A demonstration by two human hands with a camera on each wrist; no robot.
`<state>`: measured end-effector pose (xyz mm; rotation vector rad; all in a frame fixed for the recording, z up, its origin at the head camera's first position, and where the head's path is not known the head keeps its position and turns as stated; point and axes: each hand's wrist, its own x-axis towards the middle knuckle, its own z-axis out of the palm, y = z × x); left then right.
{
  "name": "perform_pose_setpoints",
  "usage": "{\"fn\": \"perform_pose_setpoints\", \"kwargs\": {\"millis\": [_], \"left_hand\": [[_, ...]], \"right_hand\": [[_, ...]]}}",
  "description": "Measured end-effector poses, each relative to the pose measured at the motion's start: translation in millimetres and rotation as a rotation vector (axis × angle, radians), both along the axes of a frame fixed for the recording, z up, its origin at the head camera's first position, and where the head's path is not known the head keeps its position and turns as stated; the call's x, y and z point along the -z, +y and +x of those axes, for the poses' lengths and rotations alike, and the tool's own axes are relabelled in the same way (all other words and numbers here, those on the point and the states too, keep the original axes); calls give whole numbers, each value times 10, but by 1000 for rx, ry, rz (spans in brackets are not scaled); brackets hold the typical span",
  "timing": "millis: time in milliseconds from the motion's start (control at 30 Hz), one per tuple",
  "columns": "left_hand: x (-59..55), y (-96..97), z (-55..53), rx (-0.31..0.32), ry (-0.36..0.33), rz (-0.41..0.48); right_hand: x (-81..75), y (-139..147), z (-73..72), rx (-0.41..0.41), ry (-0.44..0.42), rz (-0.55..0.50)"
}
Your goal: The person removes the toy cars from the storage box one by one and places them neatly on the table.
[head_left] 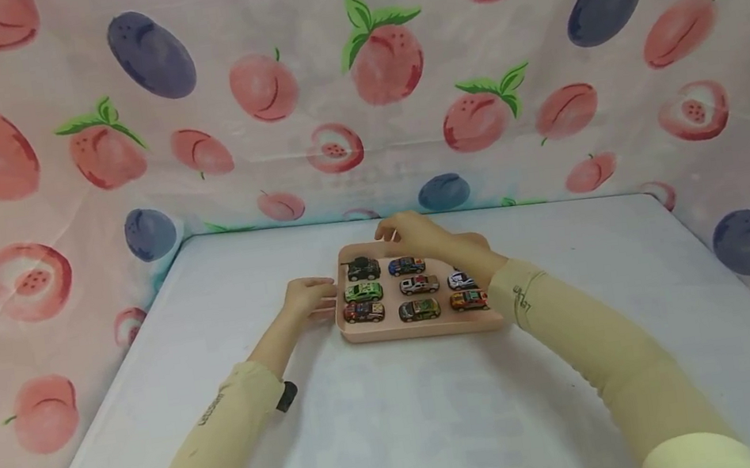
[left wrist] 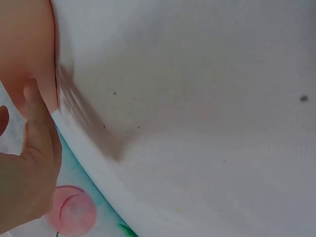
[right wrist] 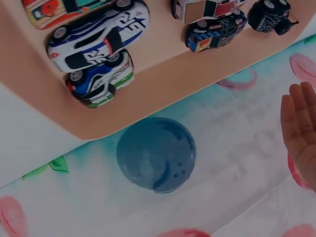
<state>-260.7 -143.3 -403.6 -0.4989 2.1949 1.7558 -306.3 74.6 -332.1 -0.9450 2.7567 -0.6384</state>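
Observation:
A peach-coloured tray (head_left: 417, 330) holds several small toy cars in rows, among them a green car (head_left: 363, 292) and a silver one (head_left: 420, 284). A black toy tank (head_left: 362, 269) sits in its far left corner. My left hand (head_left: 308, 295) is at the tray's left side; in the left wrist view a straight finger overlaps the tray wall (left wrist: 29, 49). Over the far rim is my right hand (head_left: 414, 235), and its forearm hides part of the right-hand cars. The right wrist view shows that hand (right wrist: 302, 133) with straight fingers and nothing in it, beyond a white racing car (right wrist: 98, 39).
The tray stands on a white table (head_left: 401, 422), towards its back edge. A fruit-printed cloth (head_left: 326, 89) hangs behind and along the sides. A black band (head_left: 287, 397) shows at the left wrist.

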Motion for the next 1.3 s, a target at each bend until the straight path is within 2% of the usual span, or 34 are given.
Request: {"fn": "perform_pose_setpoints", "kwargs": {"millis": [300,567,733,867,900,1000,1033,1100,1133,1233,1267,1300], "left_hand": [[0,3,-36,2,-13,2],[19,-5,-47,34,-18,-13],[38,-23,-37,52,-9,-56],[59,-41,-19,71,25,-99],[69,-42,-18,75,40,-110],[99,-31,-24,93,94,-150],[106,-28,-26,99,110,-163],[109,-22,-27,108,134,-187],[107,-21,-28,111,139,-197],[105,-22,-29,113,140,-197],[107,-22,-29,111,136,-190],[108,-22,-28,111,133,-182]], "right_hand": [[25,-200,-153,-8,-61,16],[131,-272,-247,15,-95,8],[196,-336,-289,27,-107,32],[304,-378,-364,17,-89,89],[573,-376,-628,3,-76,97],[1141,-363,-1186,-31,-49,106],[1285,-357,-1324,-48,-35,88],[1380,-383,-1442,-44,-67,98],[1147,-409,-1222,-27,-95,113],[700,-497,-790,19,-153,163],[624,-527,-724,39,-179,192],[625,-526,-693,39,-167,195]]}}
